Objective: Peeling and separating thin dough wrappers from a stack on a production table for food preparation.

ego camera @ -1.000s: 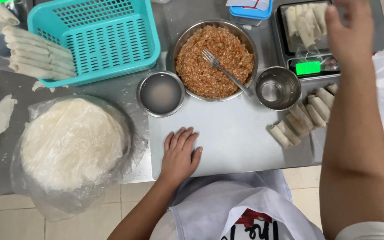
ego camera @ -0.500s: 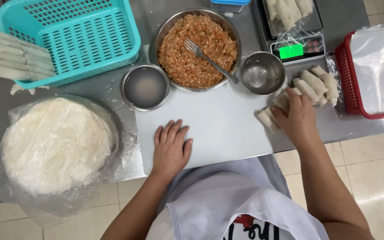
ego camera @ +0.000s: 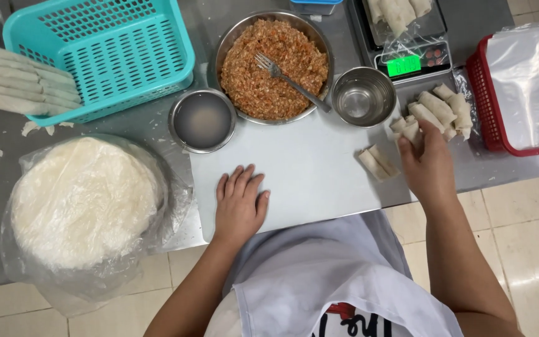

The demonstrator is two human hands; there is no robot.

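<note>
Steel surface (ego camera: 126, 128) carries a white board (ego camera: 307, 175), kept bare as rolling space. Left hand (ego camera: 239, 206) lies flat on it, fingers spread, holding nothing. Right hand (ego camera: 428, 165) reaches the finished rolls (ego camera: 435, 112) piled aside; whether its fingers grip one is unclear.

My large round steel bowl (ego camera: 232, 37) shines glossy; my white plastic cutting board (ego camera: 307, 175) looks matt and smooth; my turquoise plastic basket (ego camera: 104, 56) is perforated.

Bare forearms; a white apron (ego camera: 319, 281) with a partly hidden, perhaps red-black print.
</note>
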